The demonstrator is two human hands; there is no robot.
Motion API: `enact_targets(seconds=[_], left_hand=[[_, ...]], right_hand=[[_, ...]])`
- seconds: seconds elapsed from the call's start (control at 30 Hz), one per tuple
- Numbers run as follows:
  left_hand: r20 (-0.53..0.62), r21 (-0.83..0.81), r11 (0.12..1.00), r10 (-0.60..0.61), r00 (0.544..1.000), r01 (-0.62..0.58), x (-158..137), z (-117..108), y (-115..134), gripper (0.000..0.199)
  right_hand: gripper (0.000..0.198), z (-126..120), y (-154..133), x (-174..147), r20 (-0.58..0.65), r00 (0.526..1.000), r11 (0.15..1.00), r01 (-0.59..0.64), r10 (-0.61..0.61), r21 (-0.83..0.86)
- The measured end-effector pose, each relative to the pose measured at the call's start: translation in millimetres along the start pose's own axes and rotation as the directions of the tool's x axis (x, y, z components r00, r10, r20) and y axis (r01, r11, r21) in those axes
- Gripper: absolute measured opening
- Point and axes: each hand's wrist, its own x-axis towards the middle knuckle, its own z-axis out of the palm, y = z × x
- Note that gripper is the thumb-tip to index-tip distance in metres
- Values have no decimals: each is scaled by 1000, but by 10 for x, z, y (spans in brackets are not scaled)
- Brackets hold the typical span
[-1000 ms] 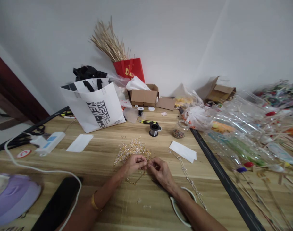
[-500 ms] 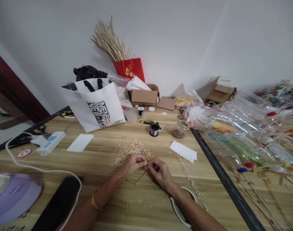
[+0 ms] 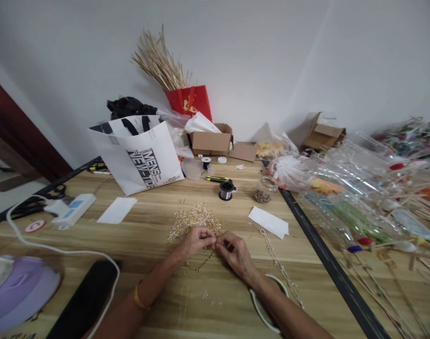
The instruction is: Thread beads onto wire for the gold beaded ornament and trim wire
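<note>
My left hand [image 3: 197, 241] and my right hand [image 3: 234, 252] meet fingertip to fingertip above the wooden table, both closed in a pinch. A thin gold beaded chain [image 3: 197, 269] runs from beneath the joined fingertips and curves down to the left. Its upper end is hidden by the fingers, and the tiny part between them is too small to make out. Just behind my left hand lies a tangled heap of gold and clear beaded strands [image 3: 194, 217]. A few small clear bits [image 3: 205, 295] lie nearer to me.
Beyond the hands are a wire spool [image 3: 226, 190], a yellow-black cutter [image 3: 218, 179] and a glass jar of beads [image 3: 263, 193]. A pale ring [image 3: 259, 308] and silvery chain [image 3: 280, 268] lie by my right forearm. Left stand a white bag [image 3: 140, 157] and power strip [image 3: 74, 212].
Both hands stay pinched together in nearly the same place, with only a very slight shift of the fingers. The whole view has moved slightly.
</note>
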Motion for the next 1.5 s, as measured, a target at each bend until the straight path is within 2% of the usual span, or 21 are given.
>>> enact_targets(seconds=[0.43, 0.63, 0.7, 0.83, 1.0, 1.13, 1.27, 1.5], left_hand=[[-11, 35, 999, -4, 1000, 4, -7, 16, 14, 21], [-13, 65, 998, 9, 1000, -9, -22, 47, 62, 20], [-18, 74, 997, 18, 1000, -16, -24, 59, 71, 19], [-29, 112, 993, 29, 999, -26, -32, 80, 64, 20], [-34, 227, 970, 100, 994, -89, -57, 92, 60, 16], [-45, 318, 940, 142, 989, -120, -55, 98, 67, 13], [-66, 355, 929, 135, 989, -103, -54, 106, 90, 12], [-35, 277, 956, 114, 993, -100, -91, 129, 179, 15]], right_hand=[[12, 0, -20, 1, -8, 999, 999, -34, 34, 42], [21, -7, 10, 31, -36, 992, 973, -109, 119, 205], [24, 10, 33, 41, -8, 985, 939, -161, 171, 303], [27, 36, 42, 60, 148, 962, 833, -274, 231, 481], [30, 5, -4, 83, 260, 935, 752, -350, 242, 559], [31, -23, -34, 90, 308, 922, 715, -380, 237, 588], [29, -10, -19, 84, 335, 915, 689, -394, 227, 609], [30, 12, 37, 83, 324, 911, 677, -408, 255, 613]])
